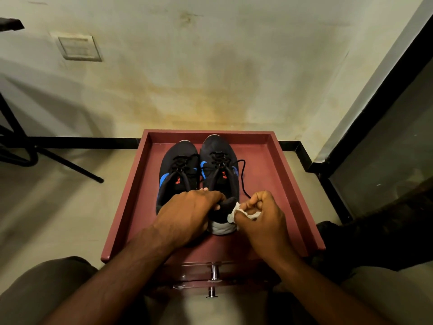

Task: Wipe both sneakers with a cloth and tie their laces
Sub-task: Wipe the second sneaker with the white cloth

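While the right hand (260,214) pinches a white cloth (236,213) against the right sneaker's (220,174) heel, left hand (187,214) fingers curl round its collar. Both sneakers sit on the red bench (293,184); the loose lace (243,181) beyond may snag the cloth.

Two black sneakers with blue side stripes stand side by side, toes pointing away. Left sneaker (178,170): laces loose. Right sneaker (219,167): one lace (242,181) trails off its right side. White cloth (236,213): crumpled, touching the right sneaker's heel.
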Action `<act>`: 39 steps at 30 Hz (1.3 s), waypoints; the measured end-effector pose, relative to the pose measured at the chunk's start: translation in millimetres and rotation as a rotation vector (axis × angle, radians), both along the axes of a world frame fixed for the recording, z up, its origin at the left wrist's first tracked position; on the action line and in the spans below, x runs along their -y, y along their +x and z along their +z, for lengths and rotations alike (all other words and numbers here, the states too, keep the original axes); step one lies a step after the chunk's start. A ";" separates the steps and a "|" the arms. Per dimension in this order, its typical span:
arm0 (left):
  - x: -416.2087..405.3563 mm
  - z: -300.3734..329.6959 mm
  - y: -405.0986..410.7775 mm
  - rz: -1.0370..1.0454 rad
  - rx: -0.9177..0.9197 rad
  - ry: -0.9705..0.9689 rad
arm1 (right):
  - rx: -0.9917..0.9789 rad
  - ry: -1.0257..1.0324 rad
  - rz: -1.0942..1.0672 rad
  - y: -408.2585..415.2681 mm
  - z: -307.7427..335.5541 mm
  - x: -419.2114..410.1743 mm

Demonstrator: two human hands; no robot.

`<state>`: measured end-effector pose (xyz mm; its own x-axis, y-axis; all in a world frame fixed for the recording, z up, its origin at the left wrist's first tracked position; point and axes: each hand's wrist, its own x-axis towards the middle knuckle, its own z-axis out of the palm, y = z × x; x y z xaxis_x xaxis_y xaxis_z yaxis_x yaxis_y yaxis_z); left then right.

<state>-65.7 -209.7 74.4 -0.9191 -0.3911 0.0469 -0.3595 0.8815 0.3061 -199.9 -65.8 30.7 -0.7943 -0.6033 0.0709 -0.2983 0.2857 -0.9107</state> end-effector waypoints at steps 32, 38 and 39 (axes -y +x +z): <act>-6.4 0.8 9.5 -0.186 -0.010 -0.049 | -0.095 -0.061 -0.038 -45.3 -2.3 25.0; -6.8 -0.8 14.4 -0.104 -0.019 -0.018 | 0.057 0.075 0.167 -27.6 14.8 2.3; -6.2 -0.4 14.8 -0.109 -0.015 -0.010 | 0.111 0.093 0.221 -25.9 18.4 -5.1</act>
<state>-50.9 -203.5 74.0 -0.9555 -0.2879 0.0648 -0.2562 0.9184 0.3014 -225.8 -60.7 49.1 -0.6425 -0.7627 -0.0737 -0.2622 0.3092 -0.9141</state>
